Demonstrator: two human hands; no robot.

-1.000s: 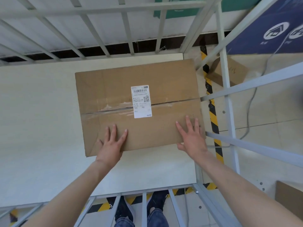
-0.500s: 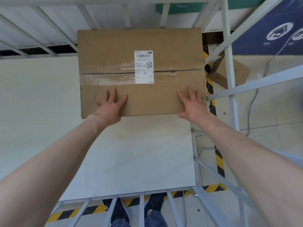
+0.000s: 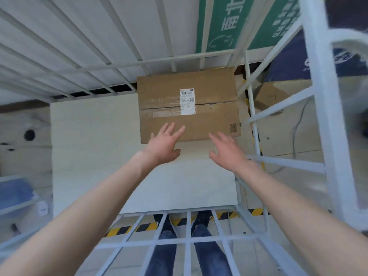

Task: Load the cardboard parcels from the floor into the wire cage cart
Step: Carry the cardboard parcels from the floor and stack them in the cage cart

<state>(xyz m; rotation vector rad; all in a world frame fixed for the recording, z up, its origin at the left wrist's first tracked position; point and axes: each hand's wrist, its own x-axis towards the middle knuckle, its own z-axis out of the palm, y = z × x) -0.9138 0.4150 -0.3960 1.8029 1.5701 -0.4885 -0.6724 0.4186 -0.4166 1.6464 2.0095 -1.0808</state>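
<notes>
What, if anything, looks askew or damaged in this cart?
Nothing serious. The parcel sits flat and roughly square in the far right corner of the wire cage cart. Only its seam tape looks scuffed and partly peeled, left of the label. No tears or spills show.

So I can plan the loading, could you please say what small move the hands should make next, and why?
Probably pull both hands back out: the parcel lies in the far right corner of the cart, and the left hand and right hand are open, gripping nothing.
</notes>
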